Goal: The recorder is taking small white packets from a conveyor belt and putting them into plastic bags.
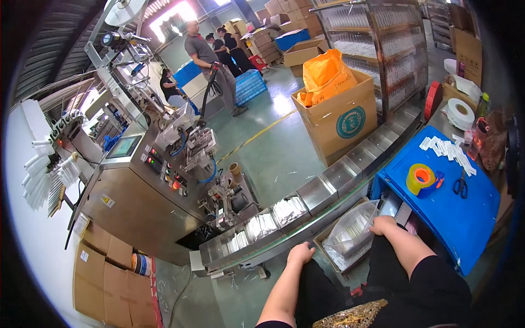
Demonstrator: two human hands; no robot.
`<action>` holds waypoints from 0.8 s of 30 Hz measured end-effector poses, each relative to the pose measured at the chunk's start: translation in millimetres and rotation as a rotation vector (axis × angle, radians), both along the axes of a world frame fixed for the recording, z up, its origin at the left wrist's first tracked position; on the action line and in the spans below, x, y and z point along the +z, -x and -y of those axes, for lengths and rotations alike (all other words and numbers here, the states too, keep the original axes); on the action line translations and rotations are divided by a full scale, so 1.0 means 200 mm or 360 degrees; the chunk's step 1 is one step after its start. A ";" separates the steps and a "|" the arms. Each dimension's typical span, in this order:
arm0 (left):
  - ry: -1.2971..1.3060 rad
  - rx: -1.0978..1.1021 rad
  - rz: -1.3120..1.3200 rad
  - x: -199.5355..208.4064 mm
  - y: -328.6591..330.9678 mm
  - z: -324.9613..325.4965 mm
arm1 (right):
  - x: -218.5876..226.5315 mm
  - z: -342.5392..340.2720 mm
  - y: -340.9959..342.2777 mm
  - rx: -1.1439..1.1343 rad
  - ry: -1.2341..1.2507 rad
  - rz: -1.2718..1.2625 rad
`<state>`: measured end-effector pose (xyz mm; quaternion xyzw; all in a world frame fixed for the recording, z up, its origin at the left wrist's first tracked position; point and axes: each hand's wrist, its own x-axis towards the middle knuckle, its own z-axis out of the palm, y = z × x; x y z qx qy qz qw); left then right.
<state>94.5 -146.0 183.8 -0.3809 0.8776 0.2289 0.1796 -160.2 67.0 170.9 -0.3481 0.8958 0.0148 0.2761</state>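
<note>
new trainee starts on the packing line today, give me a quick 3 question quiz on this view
1. True or false: the left hand rests by the edge of the conveyor.
2. What is the right hand touching? A) the scissors B) a clear plastic bag C) the tape roll
3. Fill in: the tape roll and scissors lie on a ____ lid.

Key
1. True.
2. B, the clear plastic bag of white packets in a carton below the conveyor.
3. Blue, the blue lid at the person's right.
</note>
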 end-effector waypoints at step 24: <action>0.0005 0.0021 -0.0021 0.02 -0.01 -0.01 | -0.04 0.00 0.01 0.0020 -0.0015 -0.0053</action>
